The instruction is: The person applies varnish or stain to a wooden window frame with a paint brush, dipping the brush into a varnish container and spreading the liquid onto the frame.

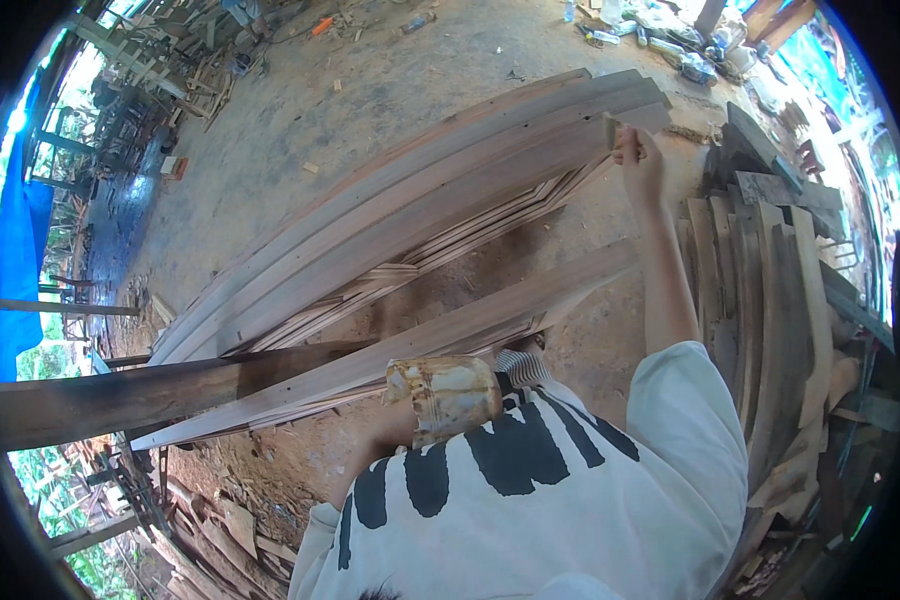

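Note:
My right hand (636, 152) is stretched far forward to the right end of the long wooden planks (450, 180). Its closed fingers grip a small flat tan brush-like piece (610, 132), held at the planks' edge. Close to my body, my left hand (398, 422) is wrapped round a whitish plastic container (445, 398) streaked with brown stains. The container hides most of its fingers, and what is inside it does not show. Just beyond the container lies a second long narrow board (400, 345), apart from the wider planks.
A thick dark beam (120, 398) juts in from the left. Upright boards (760, 290) lean in a stack on the right, and rough offcuts (215, 540) lie at lower left. Bottles and bags (690, 55) clutter the far right of the dirt floor (260, 150).

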